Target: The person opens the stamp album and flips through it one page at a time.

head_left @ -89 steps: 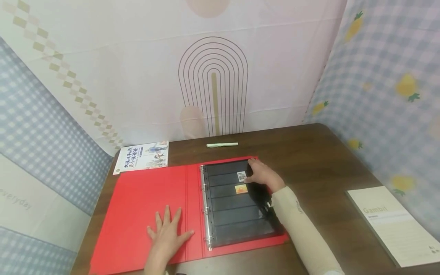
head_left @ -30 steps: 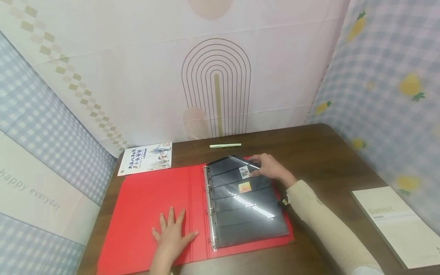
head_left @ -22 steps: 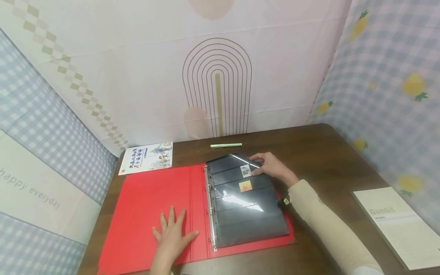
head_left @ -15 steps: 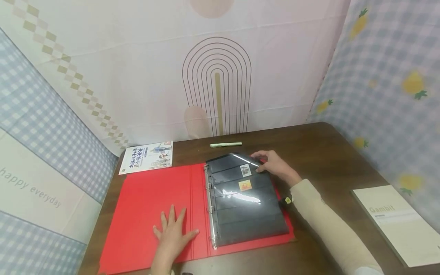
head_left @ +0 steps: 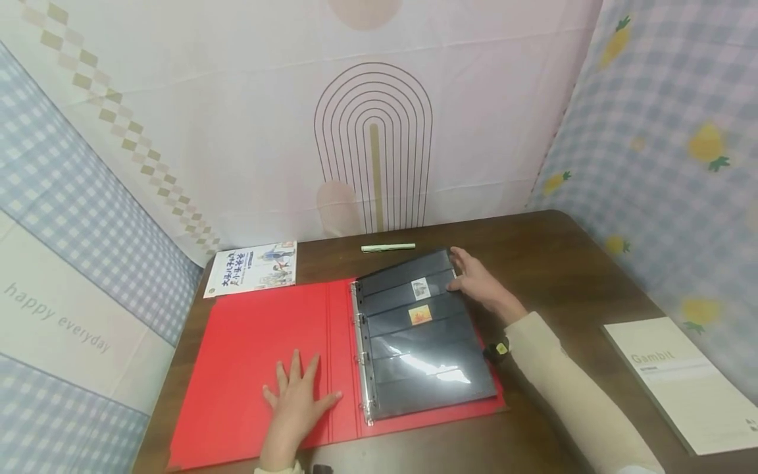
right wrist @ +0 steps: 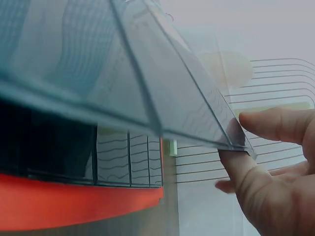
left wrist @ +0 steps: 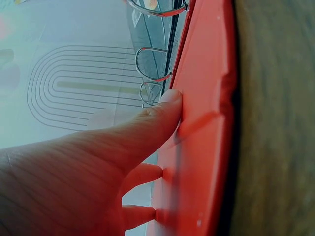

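One black sleeve page [head_left: 423, 336] had lifted higher at its far right corner, pinched by the right hand [head_left: 481, 285] fingers [right wrist: 241, 167], while the left hand [head_left: 299, 403] stayed flat, fingers spread, on the red binder [head_left: 249, 349], so the page-turn was under way.

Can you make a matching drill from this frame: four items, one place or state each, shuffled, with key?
Things:
1. left hand
2. right hand
3. green pen
4. white booklet

Places or states:
A. lies on the table beyond the binder
B. lies flat on the red binder cover
C. lies at the table's right edge
D. lifts the far right corner of the black stamp page

Pairs: 1-B, 2-D, 3-A, 4-C
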The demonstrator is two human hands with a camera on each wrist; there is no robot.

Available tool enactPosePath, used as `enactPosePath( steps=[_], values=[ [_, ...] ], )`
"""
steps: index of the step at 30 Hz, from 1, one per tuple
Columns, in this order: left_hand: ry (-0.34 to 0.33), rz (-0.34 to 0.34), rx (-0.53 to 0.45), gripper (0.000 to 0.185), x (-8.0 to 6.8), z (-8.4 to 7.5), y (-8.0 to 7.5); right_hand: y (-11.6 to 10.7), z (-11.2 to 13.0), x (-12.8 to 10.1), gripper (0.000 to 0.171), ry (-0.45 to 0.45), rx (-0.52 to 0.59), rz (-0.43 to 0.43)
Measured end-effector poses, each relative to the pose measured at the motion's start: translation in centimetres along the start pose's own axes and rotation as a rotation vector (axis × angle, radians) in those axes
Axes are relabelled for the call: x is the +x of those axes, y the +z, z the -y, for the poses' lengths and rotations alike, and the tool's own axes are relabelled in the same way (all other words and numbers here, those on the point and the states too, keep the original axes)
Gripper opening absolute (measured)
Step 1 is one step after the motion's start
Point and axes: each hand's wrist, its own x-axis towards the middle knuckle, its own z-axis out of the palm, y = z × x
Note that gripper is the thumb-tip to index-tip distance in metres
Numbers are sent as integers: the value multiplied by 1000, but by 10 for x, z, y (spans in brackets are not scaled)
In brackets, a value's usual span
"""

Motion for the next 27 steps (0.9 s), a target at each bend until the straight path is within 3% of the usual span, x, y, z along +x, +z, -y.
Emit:
enactPosePath(
  steps=[6,14,22,27],
  values=[
    [-6,5,-4,91,0,-2,-2,-5,-3,-11,63,91,126,118],
    [-8,9,-4,90,0,-1,-1,-8,-7,-30,61,131,46,175],
    [-14,12,-4,90,0,0,0,-10,4,-46,68,87,-58,221],
    [-13,7,2,89,-1,-1,-1,-8,16,-47,52,-15,-63,254]
  ],
)
